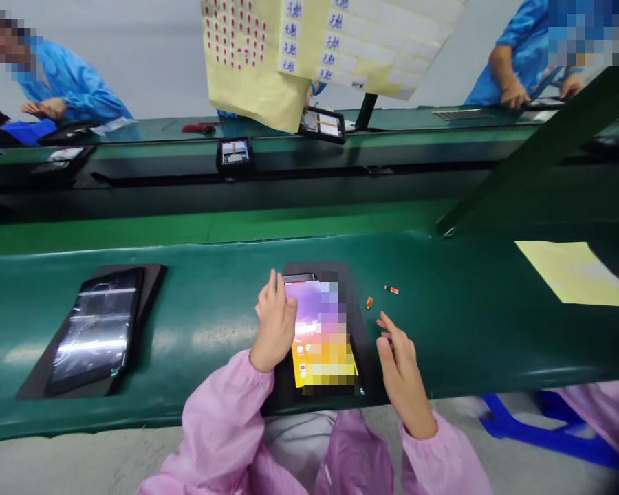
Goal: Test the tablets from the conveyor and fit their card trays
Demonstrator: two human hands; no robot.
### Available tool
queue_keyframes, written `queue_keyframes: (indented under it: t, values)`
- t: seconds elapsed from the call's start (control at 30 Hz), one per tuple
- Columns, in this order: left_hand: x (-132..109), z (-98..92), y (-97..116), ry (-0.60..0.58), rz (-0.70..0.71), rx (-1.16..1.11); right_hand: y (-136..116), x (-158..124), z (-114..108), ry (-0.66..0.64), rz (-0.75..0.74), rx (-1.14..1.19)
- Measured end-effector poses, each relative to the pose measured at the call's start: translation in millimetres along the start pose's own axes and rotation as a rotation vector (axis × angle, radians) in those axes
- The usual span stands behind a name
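A tablet (305, 316) with a lit purple-to-yellow home screen lies on a dark pad (353, 302) in front of me. My left hand (277, 323) is at its upper left edge, fingers stretched out and thumb over the screen's border; whether it presses on the tablet I cannot tell. To the right of the tablet, just off the pad, my right hand (399, 364) hovers with fingers apart and nothing in them. Beyond its fingertips lie two small orange-and-dark pieces, a nearer piece (369, 302) and a farther piece (391, 290), too small to name.
On the left, another tablet (98, 326), screen dark, rests on its own pad. A yellow sheet (578, 271) lies at right, near a slanted green post (516, 158). Across the way, devices (234, 152) sit along a belt, and people in blue sleeves (77, 79) work. Yellow papers (258, 89) hang above.
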State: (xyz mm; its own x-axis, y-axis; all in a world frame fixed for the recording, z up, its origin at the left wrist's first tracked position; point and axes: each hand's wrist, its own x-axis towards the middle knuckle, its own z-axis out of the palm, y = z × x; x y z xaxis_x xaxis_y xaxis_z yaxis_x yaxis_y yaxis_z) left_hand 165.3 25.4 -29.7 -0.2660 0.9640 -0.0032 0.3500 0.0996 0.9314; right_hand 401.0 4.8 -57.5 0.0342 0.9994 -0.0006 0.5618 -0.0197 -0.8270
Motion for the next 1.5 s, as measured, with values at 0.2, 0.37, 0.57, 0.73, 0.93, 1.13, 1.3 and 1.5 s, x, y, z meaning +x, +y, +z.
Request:
queue_keyframes:
  t: [0.2,0.37,0.57,0.73,0.93,1.13,1.3,1.5]
  values:
    - [-26,-39.7,-24,-0.268,0.268,0.460,11,-30,-14,-0.399,0.009,-0.206]
    - [-83,-27.5,-48,-0.422,0.336,0.596,18,-42,-8,-0.439,-0.104,-0.272]
    - [-48,-24.2,-62,-0.211,0.399,0.727,-5,-6,14,-0.435,-0.291,-0.238]
    - [47,-34.9,-53,-0.323,0.368,0.605,-46,81,39,-0.478,-0.270,-0.443]
    - [164,-26.9,-13,-0.162,0.149,0.552,-91,212,63,-0.404,-0.256,-0.642]
    - [220,-24.3,18,-0.060,0.116,0.560,-122,274,87,-0.236,-0.156,-0.837]
    - [194,-31.1,40,-0.043,0.115,0.655,-132,272,85,-0.163,-0.130,-0.946]
    - [112,-168.8,38,0.055,-0.066,0.795,-143,252,74,-0.227,-0.414,-0.939]
